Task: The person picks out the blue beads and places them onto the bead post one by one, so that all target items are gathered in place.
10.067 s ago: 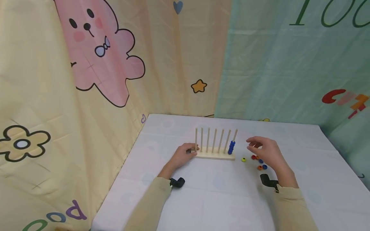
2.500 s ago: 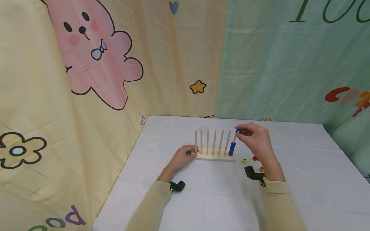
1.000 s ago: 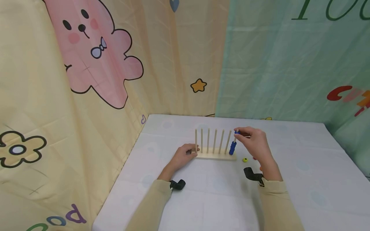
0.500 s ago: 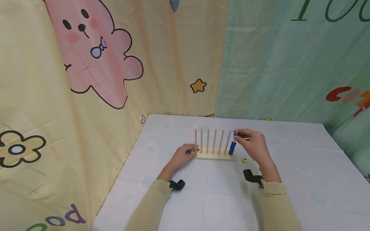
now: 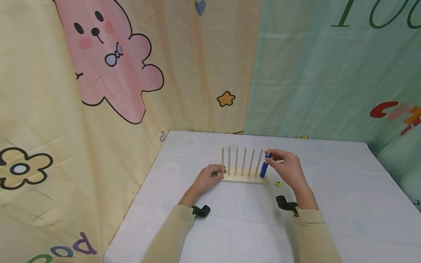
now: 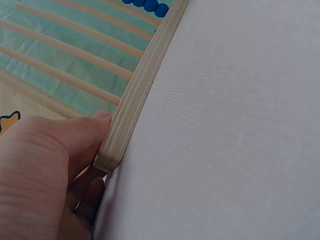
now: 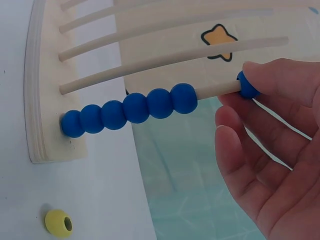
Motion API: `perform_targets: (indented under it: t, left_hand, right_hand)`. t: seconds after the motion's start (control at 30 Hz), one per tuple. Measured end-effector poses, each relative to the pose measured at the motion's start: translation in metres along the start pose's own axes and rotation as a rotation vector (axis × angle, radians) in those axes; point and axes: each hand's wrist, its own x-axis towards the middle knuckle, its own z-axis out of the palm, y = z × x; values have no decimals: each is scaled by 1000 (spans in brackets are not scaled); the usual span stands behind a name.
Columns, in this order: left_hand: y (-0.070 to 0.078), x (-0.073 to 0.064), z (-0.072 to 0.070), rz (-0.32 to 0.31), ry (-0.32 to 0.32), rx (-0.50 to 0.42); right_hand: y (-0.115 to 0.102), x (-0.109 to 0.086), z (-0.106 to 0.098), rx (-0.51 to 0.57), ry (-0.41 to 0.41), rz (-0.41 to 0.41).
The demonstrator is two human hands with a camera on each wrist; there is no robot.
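Observation:
A wooden peg rack (image 5: 245, 179) with a row of upright pegs stands on the table. My left hand (image 5: 208, 179) grips the left end of its base, thumb on the near side, as the left wrist view (image 6: 55, 150) shows too. My right hand (image 5: 287, 166) pinches a blue bead (image 7: 246, 86) between thumb and finger, threaded on the rightmost peg near its top. Below it, several blue beads (image 7: 136, 107) sit stacked against the base on that same peg, with bare peg between. The other pegs carry no beads.
A loose yellow bead (image 5: 277, 183) lies on the white table (image 5: 243, 226) right of the rack, its hole visible in the right wrist view. Patterned cloth (image 5: 197, 73) hangs behind and to the left of the table.
My right hand came from over the loose beads, brought a blue bead to the rightmost peg and slid it slightly down. Red and orange beads seen earlier are hidden now. The left hand stayed put.

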Motion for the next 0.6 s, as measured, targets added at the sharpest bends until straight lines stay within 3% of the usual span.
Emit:
perform_targets:
  t: [0.6]
  left_hand:
    - [0,-1,0,11,-2,12]
  right_hand:
    - [7,-3,9,-27,-31,63]
